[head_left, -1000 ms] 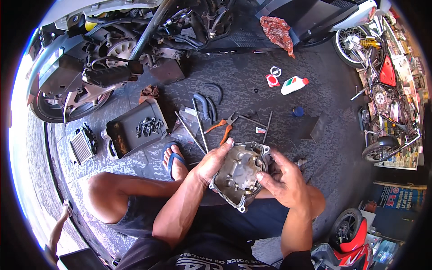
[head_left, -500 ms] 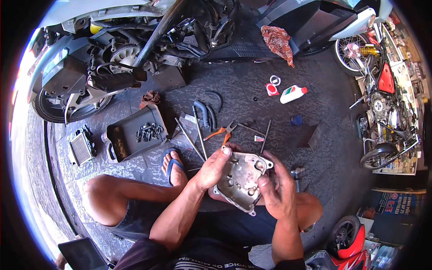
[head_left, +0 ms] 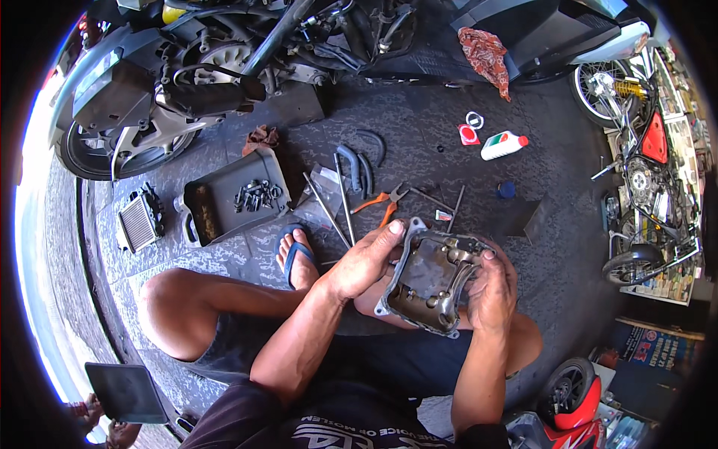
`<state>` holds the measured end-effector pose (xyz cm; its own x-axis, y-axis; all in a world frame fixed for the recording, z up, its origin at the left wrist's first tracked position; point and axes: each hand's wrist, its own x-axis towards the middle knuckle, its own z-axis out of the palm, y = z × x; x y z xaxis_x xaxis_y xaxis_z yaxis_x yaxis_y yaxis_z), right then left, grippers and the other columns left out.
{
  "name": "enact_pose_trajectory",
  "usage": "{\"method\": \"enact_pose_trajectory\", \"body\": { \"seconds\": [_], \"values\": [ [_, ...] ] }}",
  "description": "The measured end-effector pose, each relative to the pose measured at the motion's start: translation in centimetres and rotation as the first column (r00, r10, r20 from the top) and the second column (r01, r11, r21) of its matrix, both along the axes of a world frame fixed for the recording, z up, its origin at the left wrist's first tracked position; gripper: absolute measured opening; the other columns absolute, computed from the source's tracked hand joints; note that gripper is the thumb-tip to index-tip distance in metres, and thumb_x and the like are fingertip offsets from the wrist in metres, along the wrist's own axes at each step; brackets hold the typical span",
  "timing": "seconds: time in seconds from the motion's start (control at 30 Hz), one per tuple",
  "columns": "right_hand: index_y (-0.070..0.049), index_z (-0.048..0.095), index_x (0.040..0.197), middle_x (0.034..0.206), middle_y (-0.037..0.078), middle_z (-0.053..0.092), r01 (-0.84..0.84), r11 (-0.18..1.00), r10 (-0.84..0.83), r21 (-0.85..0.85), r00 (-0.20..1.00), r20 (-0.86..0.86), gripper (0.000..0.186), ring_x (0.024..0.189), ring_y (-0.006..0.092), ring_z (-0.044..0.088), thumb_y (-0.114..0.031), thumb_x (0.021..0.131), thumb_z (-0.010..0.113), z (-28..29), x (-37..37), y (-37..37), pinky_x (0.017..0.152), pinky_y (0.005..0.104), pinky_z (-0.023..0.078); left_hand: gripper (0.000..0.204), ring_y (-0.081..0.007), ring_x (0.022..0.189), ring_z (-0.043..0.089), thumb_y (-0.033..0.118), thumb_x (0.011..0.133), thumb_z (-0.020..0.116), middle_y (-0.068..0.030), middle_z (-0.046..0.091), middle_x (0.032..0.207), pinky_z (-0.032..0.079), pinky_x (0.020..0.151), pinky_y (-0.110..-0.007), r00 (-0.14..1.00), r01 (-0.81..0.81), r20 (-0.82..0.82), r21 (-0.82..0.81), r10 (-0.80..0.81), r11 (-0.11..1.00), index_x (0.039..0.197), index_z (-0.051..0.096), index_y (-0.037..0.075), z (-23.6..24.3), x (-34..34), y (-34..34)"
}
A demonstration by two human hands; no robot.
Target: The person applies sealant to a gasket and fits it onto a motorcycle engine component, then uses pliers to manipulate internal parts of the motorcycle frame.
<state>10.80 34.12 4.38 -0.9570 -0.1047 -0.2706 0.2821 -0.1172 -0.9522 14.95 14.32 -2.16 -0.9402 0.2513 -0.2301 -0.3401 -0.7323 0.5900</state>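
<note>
Above my lap I hold a grey metal engine cover (head_left: 428, 271), tilted so that its hollow, oil-stained inside faces me. It looks like a cylinder head cover, with a flat rim and small bolt lugs at the corners. My left hand (head_left: 365, 263) grips its left edge, the thumb near the top left lug. On the opposite side, my right hand (head_left: 493, 290) is closed round the edge, its thumb by the upper right rim. Some fingers of both hands are hidden by the cover. Just beyond it, orange-handled pliers (head_left: 380, 199) lie on the floor.
A black tray (head_left: 212, 178) holding several bolts (head_left: 258, 196) sits left, beside a small radiator (head_left: 140, 223). Black hoses (head_left: 350, 166), metal rods (head_left: 326, 208), a T-shaped tool (head_left: 455, 206) and a white bottle (head_left: 504, 146) lie ahead. Partly stripped motorcycles (head_left: 202, 82) stand beyond.
Both hands have turned the cover, so its deeper hollow side now shows instead of the lighter face. The cover and hands sit slightly farther right, and the whole view has shifted a little.
</note>
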Motion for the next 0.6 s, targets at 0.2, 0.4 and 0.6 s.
{"method": "enact_pose_trajectory", "body": {
  "seconds": [0.2,0.4,0.6],
  "values": [
    [0.002,0.06,0.118,0.104,0.012,0.067,0.208,0.974,-0.219,-0.09,0.967,-0.132,0.039,0.093,0.0172,0.066,-0.029,0.094,0.06,-0.1,-0.4,-1.0,0.071,0.0271,0.055,0.101,-0.0318,0.136,0.044,0.079,0.087,0.038,-0.0188,0.044,0.148,0.034,0.113,-0.047,0.987,-0.155,0.05,0.531,0.151,0.833,0.147,0.033,-0.002,-0.1,-0.4,2.2],
    [-0.001,0.049,0.129,0.114,0.013,0.062,0.271,0.956,-0.275,-0.117,0.961,-0.018,0.05,0.099,0.0193,0.065,-0.03,0.092,0.064,0.8,2.5,-4.3,0.073,0.0314,0.06,0.115,-0.0373,0.141,0.037,0.092,0.073,0.041,-0.0168,0.032,0.157,0.033,0.114,-0.055,0.947,-0.315,0.123,0.536,0.297,0.783,0.155,0.026,0.013,1.2,0.6,4.1],
    [-0.009,0.053,0.128,0.122,0.007,0.059,0.262,0.952,-0.263,-0.159,0.965,0.017,0.043,0.107,0.0212,0.06,-0.033,0.094,0.06,0.9,4.2,-3.7,0.074,0.0355,0.056,0.107,-0.0328,0.14,0.038,0.083,0.079,0.048,-0.0152,0.034,0.155,0.033,0.115,-0.051,0.969,-0.243,0.103,0.531,0.223,0.812,0.156,0.021,0.012,2.1,1.5,2.8]
  ]
}}
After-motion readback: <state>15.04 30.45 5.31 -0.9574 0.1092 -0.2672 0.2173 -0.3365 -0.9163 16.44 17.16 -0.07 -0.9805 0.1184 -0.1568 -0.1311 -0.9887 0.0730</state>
